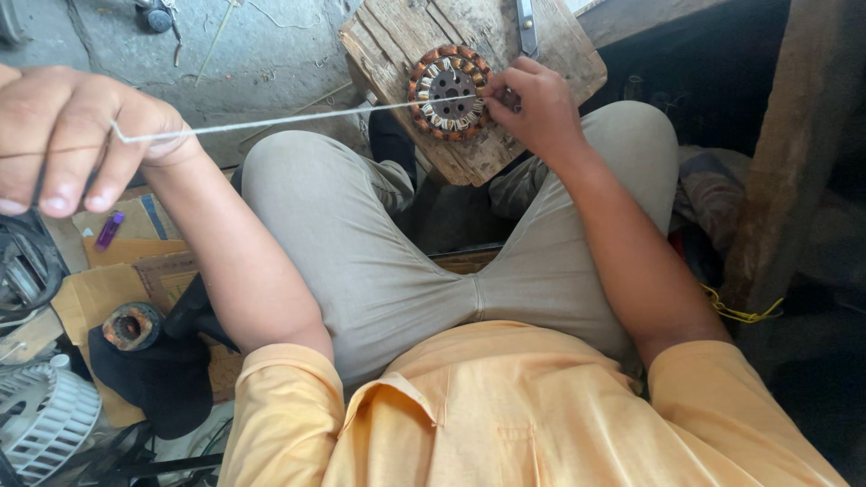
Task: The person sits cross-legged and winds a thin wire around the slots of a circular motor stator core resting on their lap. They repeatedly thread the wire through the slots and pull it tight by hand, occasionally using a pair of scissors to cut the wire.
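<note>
A round motor stator [448, 91] with copper windings lies on a worn wooden board [559, 50] between my knees. My right hand [528, 106] rests on the stator's right rim, fingers pinched against the windings. A white string [289, 119] runs taut from the stator leftward to my left hand [68, 135], which is raised near the camera and pinches the string's end between its fingers.
A metal tool [526, 25] lies on the board's far side. On the floor at left are cardboard [86, 302], a purple lighter [109, 229], another wound coil [132, 326], a black cloth [162, 379] and a white fan guard [41, 419]. A wooden post [794, 144] stands at right.
</note>
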